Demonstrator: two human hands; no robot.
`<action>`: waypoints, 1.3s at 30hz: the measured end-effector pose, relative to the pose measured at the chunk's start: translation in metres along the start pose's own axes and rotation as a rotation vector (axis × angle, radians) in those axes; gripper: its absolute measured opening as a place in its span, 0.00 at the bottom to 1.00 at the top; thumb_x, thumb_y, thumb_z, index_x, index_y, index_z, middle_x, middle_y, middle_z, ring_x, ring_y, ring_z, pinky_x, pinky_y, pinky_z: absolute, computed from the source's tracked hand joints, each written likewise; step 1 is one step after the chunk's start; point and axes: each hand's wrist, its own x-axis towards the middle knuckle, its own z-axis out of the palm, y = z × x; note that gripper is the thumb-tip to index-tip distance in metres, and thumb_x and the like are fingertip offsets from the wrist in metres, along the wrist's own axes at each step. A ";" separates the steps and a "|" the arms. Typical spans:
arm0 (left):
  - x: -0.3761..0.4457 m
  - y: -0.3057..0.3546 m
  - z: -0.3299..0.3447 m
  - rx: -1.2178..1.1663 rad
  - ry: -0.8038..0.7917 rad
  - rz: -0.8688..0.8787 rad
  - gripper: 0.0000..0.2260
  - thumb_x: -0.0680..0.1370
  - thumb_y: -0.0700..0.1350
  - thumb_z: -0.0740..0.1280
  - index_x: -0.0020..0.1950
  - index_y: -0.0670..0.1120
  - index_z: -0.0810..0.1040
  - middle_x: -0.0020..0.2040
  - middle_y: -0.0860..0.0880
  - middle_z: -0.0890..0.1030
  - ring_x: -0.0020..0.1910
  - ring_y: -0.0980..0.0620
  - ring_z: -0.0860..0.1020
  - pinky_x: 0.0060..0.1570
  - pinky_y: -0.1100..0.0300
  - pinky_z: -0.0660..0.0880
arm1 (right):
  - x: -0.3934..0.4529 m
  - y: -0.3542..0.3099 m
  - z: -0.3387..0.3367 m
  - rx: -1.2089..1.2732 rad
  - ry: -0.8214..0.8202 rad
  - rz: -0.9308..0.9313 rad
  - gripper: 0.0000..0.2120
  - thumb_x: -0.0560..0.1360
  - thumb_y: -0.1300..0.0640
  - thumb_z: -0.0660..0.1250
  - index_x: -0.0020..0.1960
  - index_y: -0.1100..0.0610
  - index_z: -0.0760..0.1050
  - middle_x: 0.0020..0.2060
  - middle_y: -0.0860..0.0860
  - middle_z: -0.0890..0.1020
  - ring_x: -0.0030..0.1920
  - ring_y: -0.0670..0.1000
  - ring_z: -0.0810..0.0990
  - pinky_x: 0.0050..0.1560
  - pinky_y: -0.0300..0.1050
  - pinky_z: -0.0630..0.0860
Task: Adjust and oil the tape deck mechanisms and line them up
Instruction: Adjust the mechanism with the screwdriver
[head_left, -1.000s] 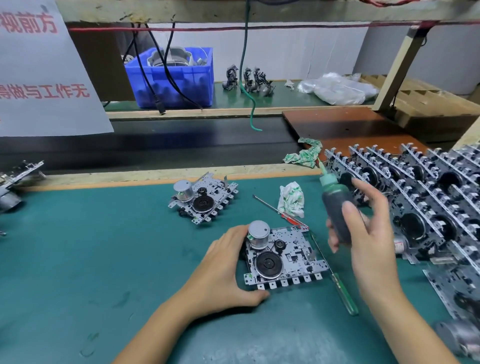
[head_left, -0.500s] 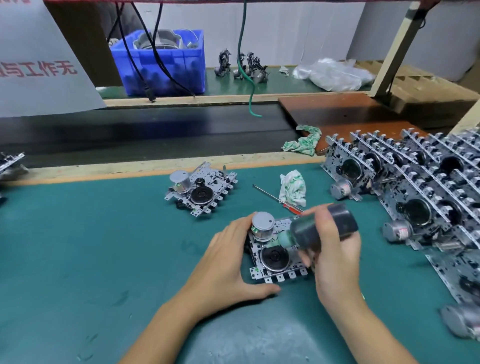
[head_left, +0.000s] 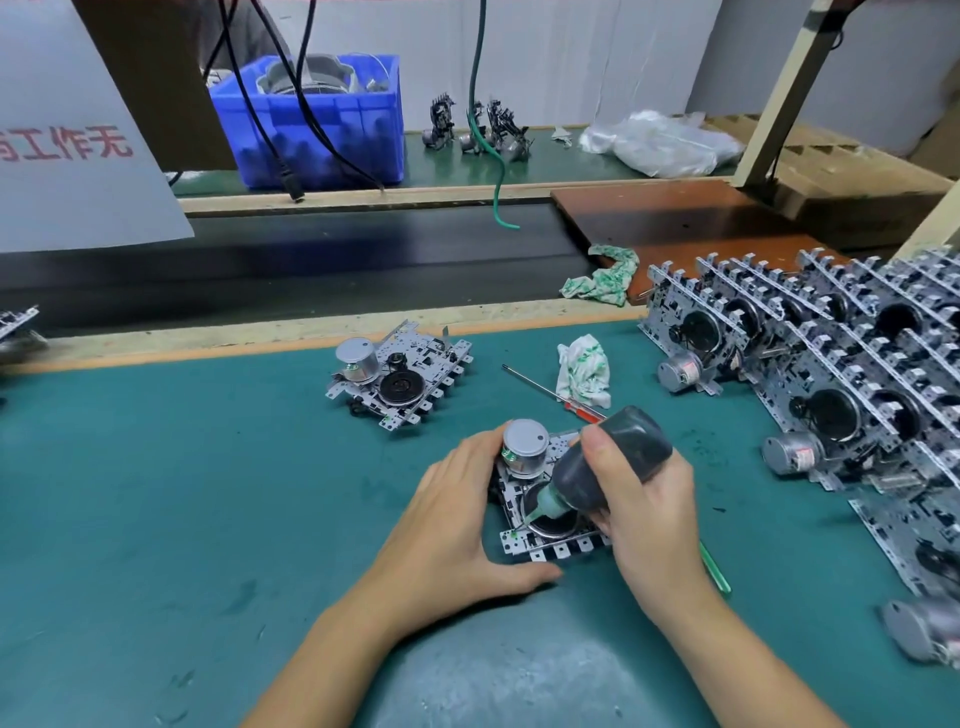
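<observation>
A metal tape deck mechanism (head_left: 558, 545) with a silver motor can lies on the green mat in front of me. My left hand (head_left: 457, 525) grips its left edge, fingers behind the motor and thumb along the front. My right hand (head_left: 649, 514) holds a dark oil bottle (head_left: 613, 457) tipped down to the left. The bottle's green nozzle touches the mechanism near its front left corner, beside the black flywheel. A second mechanism (head_left: 400, 379) lies flat farther back on the mat. Several more mechanisms (head_left: 841, 395) stand in rows at the right.
A red-handled screwdriver (head_left: 563, 397) and a crumpled white rag (head_left: 584, 369) lie behind my right hand. A green-handled tool (head_left: 714, 566) pokes out under my right wrist. Behind the mat runs a dark conveyor belt (head_left: 311, 270), with a blue bin (head_left: 317, 124) and hanging cables beyond.
My right hand has brought the oil bottle down from upright at the right and tipped it; its nozzle now rests on the mechanism's front left. My left hand keeps its hold.
</observation>
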 end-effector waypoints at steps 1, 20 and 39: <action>0.000 0.000 0.000 -0.001 -0.001 0.001 0.43 0.62 0.67 0.71 0.72 0.58 0.57 0.66 0.64 0.65 0.66 0.65 0.64 0.65 0.68 0.58 | 0.000 0.000 0.000 -0.001 -0.003 -0.003 0.16 0.64 0.40 0.68 0.32 0.53 0.73 0.27 0.47 0.74 0.33 0.50 0.72 0.38 0.52 0.71; -0.001 0.000 0.001 0.019 0.021 0.031 0.41 0.62 0.67 0.70 0.70 0.65 0.54 0.64 0.69 0.63 0.65 0.68 0.64 0.63 0.72 0.57 | -0.004 -0.008 0.001 0.022 -0.003 0.009 0.14 0.63 0.40 0.69 0.33 0.51 0.76 0.27 0.48 0.75 0.33 0.51 0.73 0.39 0.52 0.71; -0.002 -0.010 -0.013 -0.065 -0.037 0.004 0.42 0.58 0.64 0.76 0.65 0.73 0.55 0.65 0.72 0.63 0.67 0.67 0.65 0.62 0.75 0.61 | 0.033 -0.055 -0.031 0.469 -0.086 0.219 0.22 0.65 0.43 0.65 0.45 0.61 0.69 0.28 0.49 0.75 0.23 0.45 0.69 0.17 0.32 0.65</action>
